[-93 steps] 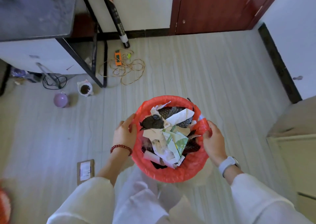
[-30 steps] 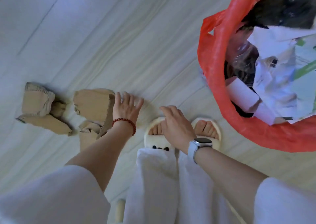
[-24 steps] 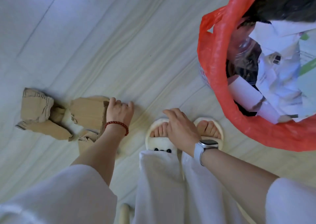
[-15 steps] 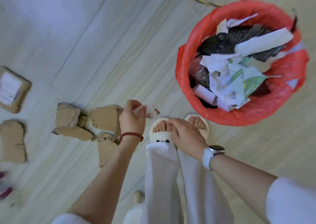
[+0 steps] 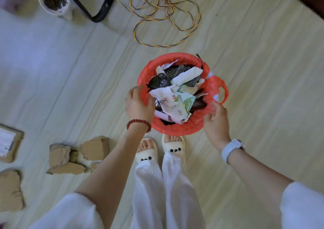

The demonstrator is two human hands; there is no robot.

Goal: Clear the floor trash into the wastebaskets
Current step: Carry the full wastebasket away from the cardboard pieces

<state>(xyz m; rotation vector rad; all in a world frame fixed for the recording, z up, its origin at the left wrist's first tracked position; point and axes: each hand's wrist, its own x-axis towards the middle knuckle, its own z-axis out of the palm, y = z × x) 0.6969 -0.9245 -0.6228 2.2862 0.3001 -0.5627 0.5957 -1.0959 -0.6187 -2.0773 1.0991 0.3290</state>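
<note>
The wastebasket (image 5: 177, 129), red-lined and stuffed with paper, is sat between both hands. Left hand (image 5: 139, 104) is curled over its rim, right hand (image 5: 216, 122) loosely open alongside. Torn cardboard (image 5: 77, 156) is left below-left.

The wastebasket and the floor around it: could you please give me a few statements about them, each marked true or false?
1. The wastebasket has a red liner. True.
2. The wastebasket is empty. False: paper scraps and a black bag fill it.
3. Torn cardboard pieces lie on the floor. True.
4. The left hand is at the wastebasket's rim. True.
5. The right hand holds a cardboard piece. False: it holds nothing visible.
</note>
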